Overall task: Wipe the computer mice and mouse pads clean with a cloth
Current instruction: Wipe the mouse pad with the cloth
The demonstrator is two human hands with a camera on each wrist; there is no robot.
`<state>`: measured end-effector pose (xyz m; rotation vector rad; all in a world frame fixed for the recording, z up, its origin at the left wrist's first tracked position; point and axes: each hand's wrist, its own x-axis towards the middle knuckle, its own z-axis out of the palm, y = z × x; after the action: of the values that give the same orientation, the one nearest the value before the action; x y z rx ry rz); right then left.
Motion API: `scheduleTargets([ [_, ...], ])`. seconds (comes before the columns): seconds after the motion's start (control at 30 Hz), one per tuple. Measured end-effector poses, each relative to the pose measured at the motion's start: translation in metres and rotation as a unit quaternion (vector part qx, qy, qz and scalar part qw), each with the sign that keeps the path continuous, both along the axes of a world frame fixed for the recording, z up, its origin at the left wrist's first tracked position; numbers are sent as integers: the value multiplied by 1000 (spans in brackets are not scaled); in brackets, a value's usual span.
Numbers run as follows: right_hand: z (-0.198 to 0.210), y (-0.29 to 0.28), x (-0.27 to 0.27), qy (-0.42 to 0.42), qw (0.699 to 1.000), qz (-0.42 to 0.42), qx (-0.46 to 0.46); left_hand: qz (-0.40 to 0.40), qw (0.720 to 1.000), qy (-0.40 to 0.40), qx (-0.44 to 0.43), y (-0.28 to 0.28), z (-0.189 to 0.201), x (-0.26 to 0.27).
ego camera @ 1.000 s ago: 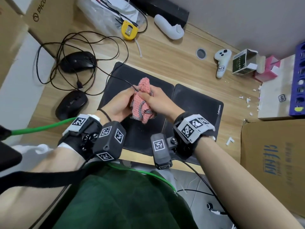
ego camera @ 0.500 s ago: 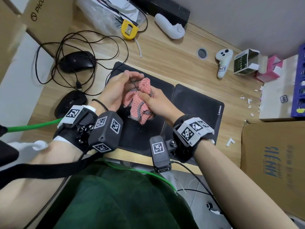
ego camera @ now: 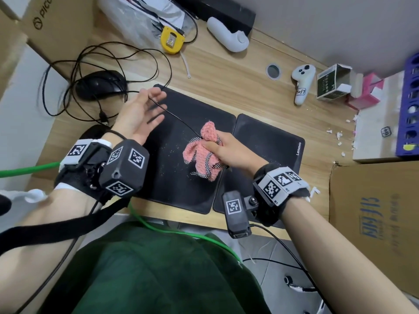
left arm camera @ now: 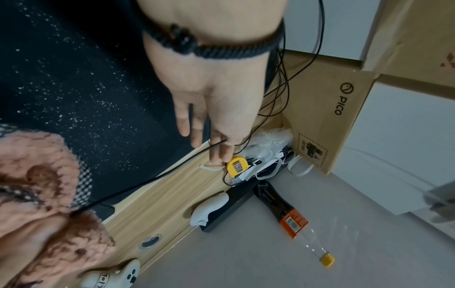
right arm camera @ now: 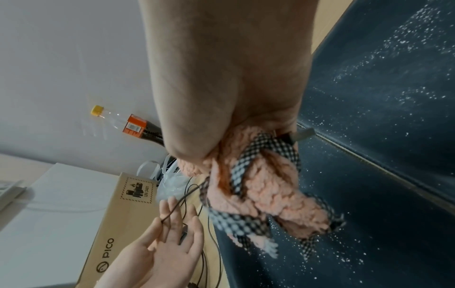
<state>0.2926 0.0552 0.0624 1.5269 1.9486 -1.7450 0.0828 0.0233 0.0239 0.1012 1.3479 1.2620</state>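
Even indoor light, blurry edges

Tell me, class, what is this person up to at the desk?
The person is cleaning mouse gear. The right hand grips a pink cloth bunched round a black mouse cable above the left mouse pad, which is speckled with white crumbs. The left hand is open, the cable running across its fingers. Two black mice lie at the left.

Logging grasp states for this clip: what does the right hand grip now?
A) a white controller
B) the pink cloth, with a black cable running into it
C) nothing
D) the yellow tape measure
B: the right hand curls round the pink cloth, with the black cable entering it.
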Motion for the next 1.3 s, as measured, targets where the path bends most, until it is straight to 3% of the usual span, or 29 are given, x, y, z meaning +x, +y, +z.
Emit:
scheduleTargets([
  [0.13,-3,1,0,6,998,-70,2,-87,995,-47,17,-5,5,10],
  [0.23,1,0,-10,34,993,-113,-2,-206,977,-39,20,-14,3,30],
  [0.3,4,0,-21,49,992,-113,-1,-238,971,-21,29,-18,3,46],
  [0.43,4,1,-35,38,993,-112,13,-162,986,25,23,-18,5,55],
  [0.53,2,-1,-35,39,993,-107,10,-142,989,14,51,-16,3,47],
  [1.3,-9,0,-6,41,993,-109,-31,-183,979,84,43,-17,-5,53],
])
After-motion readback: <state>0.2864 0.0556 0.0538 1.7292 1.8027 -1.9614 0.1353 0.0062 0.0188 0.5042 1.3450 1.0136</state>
